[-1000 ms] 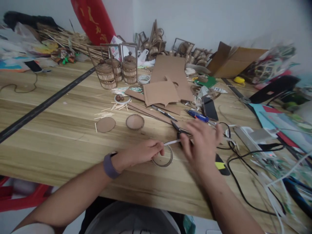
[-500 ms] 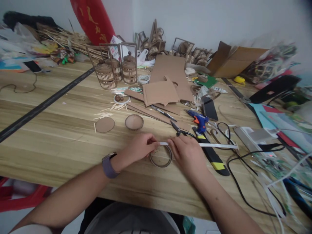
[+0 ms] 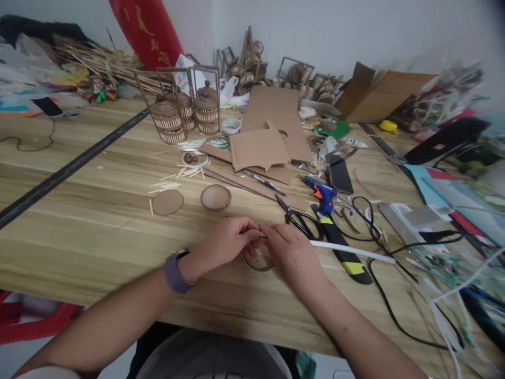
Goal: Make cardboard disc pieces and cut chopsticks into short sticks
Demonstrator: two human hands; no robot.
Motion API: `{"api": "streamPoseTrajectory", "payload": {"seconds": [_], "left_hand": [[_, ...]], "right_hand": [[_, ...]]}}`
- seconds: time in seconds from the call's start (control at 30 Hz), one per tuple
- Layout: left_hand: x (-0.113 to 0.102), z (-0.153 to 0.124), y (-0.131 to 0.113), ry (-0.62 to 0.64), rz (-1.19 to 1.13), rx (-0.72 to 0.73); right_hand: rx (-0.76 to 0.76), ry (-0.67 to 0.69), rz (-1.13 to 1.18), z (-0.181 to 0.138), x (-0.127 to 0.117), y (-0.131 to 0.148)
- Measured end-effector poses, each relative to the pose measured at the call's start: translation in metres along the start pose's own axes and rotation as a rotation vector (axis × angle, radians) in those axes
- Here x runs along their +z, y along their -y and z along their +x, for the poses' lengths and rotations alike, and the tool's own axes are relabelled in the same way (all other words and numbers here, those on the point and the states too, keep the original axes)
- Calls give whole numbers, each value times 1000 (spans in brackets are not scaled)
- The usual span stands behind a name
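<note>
My left hand (image 3: 229, 241) and my right hand (image 3: 290, 252) meet over a small brown cardboard ring (image 3: 257, 261) lying on the wooden table (image 3: 98, 226). Both hands pinch a long thin white strip (image 3: 351, 250) at its near end; the strip runs out to the right across the table. The ring is partly hidden under my fingers. A purple watch sits on my left wrist. Black scissors (image 3: 296, 216) lie just beyond my right hand, and a blue glue gun (image 3: 322, 191) stands behind them.
Two cardboard discs (image 3: 168, 202) (image 3: 215, 197) lie to the left, with loose wooden sticks (image 3: 168, 184). Cardboard sheets (image 3: 260, 150), woven basket models (image 3: 169, 118), a phone (image 3: 341, 175), a black-and-yellow tool (image 3: 345, 256) and black cables (image 3: 394, 263) crowd the back and right.
My right hand came back from the scissors, took the white strip and moved left until it met my left hand over the ring. The strip's free end swung out right.
</note>
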State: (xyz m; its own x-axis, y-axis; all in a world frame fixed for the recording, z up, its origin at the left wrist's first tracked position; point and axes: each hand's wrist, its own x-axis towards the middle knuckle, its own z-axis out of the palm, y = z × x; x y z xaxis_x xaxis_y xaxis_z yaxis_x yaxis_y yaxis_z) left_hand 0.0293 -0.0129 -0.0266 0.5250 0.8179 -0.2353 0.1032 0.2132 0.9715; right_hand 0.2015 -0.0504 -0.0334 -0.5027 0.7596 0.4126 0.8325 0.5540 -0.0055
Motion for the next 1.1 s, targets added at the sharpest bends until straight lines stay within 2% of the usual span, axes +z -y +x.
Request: {"api": "streamPoseTrajectory", "payload": {"seconds": [0.13, 0.27, 0.5, 0.63, 1.1], "left_hand": [[-2, 1, -2, -24, -146, -42], [-1, 0, -2, -59, -164, -65], [4, -3, 6, -76, -98, 22], [5, -3, 6, -89, -135, 13], [7, -3, 3, -91, -220, -58]], "right_hand": [[76, -23, 3, -1, -3, -3], [107, -41, -22, -1, -6, -3], [80, -75, -12, -1, -5, 3], [59, -100, 13, 0, -5, 6], [212, -4, 212, -2, -7, 3]]}}
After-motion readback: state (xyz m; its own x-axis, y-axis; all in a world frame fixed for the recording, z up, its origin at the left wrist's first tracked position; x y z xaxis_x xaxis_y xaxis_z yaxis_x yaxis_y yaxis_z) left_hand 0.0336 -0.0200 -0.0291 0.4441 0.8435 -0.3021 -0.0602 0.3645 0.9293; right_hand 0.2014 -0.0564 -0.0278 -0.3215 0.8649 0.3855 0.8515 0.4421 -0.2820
